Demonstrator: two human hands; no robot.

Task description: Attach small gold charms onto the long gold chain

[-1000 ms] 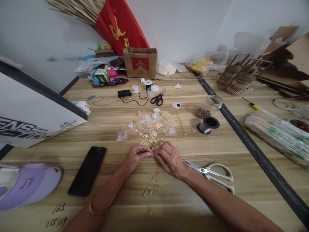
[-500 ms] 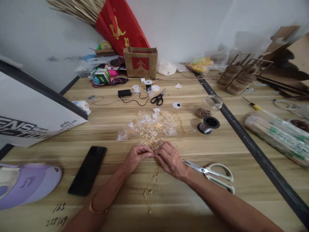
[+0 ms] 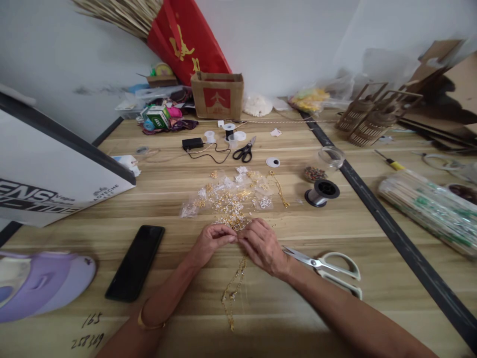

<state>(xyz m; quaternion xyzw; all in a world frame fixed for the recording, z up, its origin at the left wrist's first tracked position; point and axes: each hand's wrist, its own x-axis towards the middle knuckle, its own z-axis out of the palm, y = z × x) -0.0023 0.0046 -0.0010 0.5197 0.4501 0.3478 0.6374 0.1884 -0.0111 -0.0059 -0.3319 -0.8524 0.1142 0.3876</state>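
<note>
Head view showed the fingers of the left hand and right hand drawn in toward a pinch, their tips meeting or nearly so. Whether they had closed on anything could not be told; whatever lay between them was too small to make out. A gold chain with small clear beads lay on the worktop below the hands, its upper end passing out of sight by the right fingers; whether they held it was unclear. Just beyond the fingertips spread a pile of gold and clear beads, partly among small plastic bags. White-handled scissors lay beside the right wrist, blades pointing toward it. A black phone lay to the left of the left forearm. Farther out, a second gold chain lay at the pile's right edge, with a dark spool and a clear jar beyond it to the right. Black-handled scissors lay behind the pile, and a paper bag stood near the wall.
</note>
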